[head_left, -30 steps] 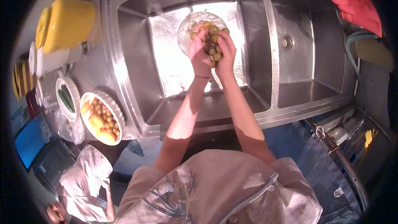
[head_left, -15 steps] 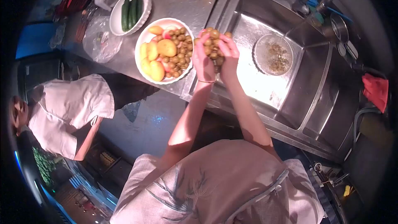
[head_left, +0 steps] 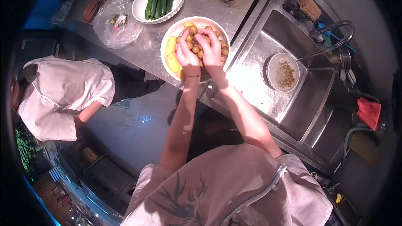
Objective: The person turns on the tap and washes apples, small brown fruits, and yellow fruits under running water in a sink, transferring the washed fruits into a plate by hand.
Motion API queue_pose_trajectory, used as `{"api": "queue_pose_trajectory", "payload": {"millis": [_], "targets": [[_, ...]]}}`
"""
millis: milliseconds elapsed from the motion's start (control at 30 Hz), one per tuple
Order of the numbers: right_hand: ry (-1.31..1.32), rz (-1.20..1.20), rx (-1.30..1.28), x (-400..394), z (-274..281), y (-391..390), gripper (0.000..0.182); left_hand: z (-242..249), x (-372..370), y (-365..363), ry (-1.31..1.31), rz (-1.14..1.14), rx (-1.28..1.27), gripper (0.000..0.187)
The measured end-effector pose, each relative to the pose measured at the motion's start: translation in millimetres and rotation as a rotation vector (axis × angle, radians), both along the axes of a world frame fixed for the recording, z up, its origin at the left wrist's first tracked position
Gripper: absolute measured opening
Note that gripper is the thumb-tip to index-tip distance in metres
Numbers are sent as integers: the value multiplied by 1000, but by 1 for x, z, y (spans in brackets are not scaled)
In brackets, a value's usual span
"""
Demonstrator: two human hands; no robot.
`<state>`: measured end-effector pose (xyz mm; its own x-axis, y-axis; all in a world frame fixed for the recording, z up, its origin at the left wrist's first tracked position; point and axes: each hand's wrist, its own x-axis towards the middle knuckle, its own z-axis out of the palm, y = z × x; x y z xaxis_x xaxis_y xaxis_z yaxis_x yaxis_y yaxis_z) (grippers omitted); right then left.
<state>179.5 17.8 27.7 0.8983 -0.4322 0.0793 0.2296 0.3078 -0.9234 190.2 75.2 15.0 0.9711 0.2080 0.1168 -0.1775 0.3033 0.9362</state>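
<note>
My left hand (head_left: 188, 57) and my right hand (head_left: 212, 51) are cupped side by side over a white fluted bowl (head_left: 163, 50). Between them they hold a heap of small round brown fruits (head_left: 195, 47), whose kind I cannot make out for certain. More of these lie in the bowl at the right, partly hidden by my fingers. Larger yellow oval pieces (head_left: 172, 61), perhaps potatoes or mangoes, sit along the bowl's left side. In the sink (head_left: 255, 96), another white bowl (head_left: 272, 69) contains water and more small round brown fruits.
Several cucumbers (head_left: 159, 2) lie in a white bowl (head_left: 179, 1) behind. A clear plastic bag (head_left: 117, 31) rests on the steel counter (head_left: 146, 44). The tap (head_left: 348, 31) reaches over the sink, and a red cloth (head_left: 369, 113) hangs at right. Another person (head_left: 71, 94) stands bent at left.
Both hands have moved left with the small round brown fruits, from beside the sink edge to over the white fluted bowl. The camera view has shifted; the other person leans differently.
</note>
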Motion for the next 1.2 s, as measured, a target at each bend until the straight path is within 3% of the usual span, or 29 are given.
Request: {"api": "queue_pose_trajectory", "payload": {"millis": [33, 267, 300, 400, 433, 567, 633, 767, 800, 867, 1033, 1133, 1200], "targets": [[-5, -31, -64, 2, -3, 4, 14, -1, 0, -2, 17, 75, -47, 39], [83, -241, -550, 12, -6, 1, 19, -13, 2, 4, -46, 302, 789, 32], [106, -256, -594, 15, -11, -2, 20, -15, 5, 7, 25, 228, 636, 29], [347, -82, -304, 31, -23, -22, 21, -20, 16, 13, -20, 168, 806, 28], [403, 78, -161, 34, -19, -33, 22, -23, 21, 18, -10, 90, 855, 30], [596, 182, -342, 46, -7, -52, 27, -19, 49, 32, 169, -136, 973, 42], [658, 267, -363, 49, -6, -58, 27, -21, 65, 44, 176, -251, 1054, 40], [585, 120, -501, 47, -15, -59, 33, -18, 86, 60, 319, -473, 892, 30], [553, 77, -532, 41, -12, -57, 32, -17, 88, 65, 313, -487, 952, 31], [487, -13, -592, 32, -8, -53, 32, -25, 92, 76, 158, -458, 1076, 33], [310, -169, -595, 13, -29, -51, 24, -23, 91, 80, 344, -380, 1010, 38], [218, -362, -890, 6, -43, -50, 23, -8, 81, 72, 290, -307, 1100, 39], [217, -287, -732, 5, -45, -55, 23, -6, 76, 68, 263, -262, 1079, 38]]}}
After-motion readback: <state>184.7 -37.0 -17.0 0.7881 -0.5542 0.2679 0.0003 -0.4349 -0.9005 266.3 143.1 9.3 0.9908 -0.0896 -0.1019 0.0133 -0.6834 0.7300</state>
